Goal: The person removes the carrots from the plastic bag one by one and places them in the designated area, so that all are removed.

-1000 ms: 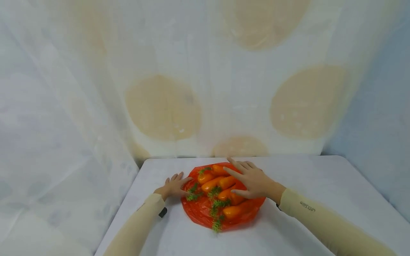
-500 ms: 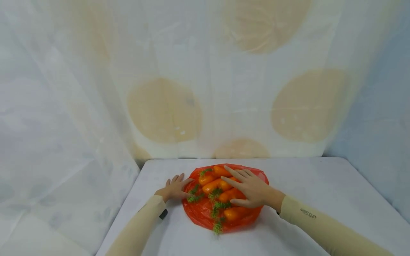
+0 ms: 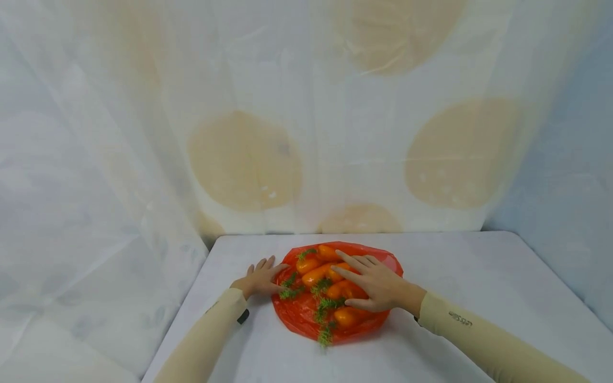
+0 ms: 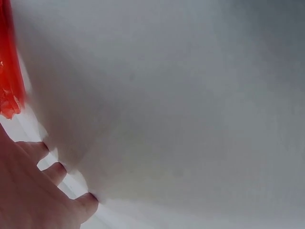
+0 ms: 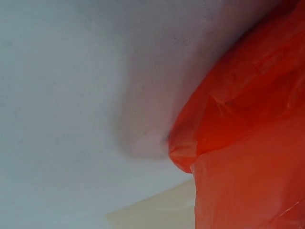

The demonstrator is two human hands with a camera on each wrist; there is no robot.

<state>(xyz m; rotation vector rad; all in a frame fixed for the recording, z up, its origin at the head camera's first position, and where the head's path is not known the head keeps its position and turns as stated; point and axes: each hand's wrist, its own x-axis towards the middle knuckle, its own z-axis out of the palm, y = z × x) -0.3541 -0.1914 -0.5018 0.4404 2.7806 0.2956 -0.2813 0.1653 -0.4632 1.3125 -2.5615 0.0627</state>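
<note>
Several orange carrots point(image 3: 316, 275) with green leafy tops point(image 3: 328, 304) lie on a red plastic bag point(image 3: 303, 314) spread on the white table. My right hand point(image 3: 378, 283) lies over the right-hand carrots, its fingers long and spread; its palm side is hidden. At the bag's left edge is my left hand point(image 3: 261, 281), fingers extended, thumb side over the red plastic. In the left wrist view, fingertips point(image 4: 88, 205) touch the white surface and a bit of red bag point(image 4: 9, 71) shows. The right wrist view has the bag point(image 5: 238, 157) but not the hand.
The white table point(image 3: 460, 282) extends to both sides of the bag. Behind it hangs a pale curtain point(image 3: 345, 159) with tan circles. White sheeting point(image 3: 86, 239) covers the left side, and a bluish sheet point(image 3: 565, 213) stands at the right.
My right hand has shifted slightly nearer to me across the carrots, leaving more of the bag's far right edge in sight. The left hand stays put.
</note>
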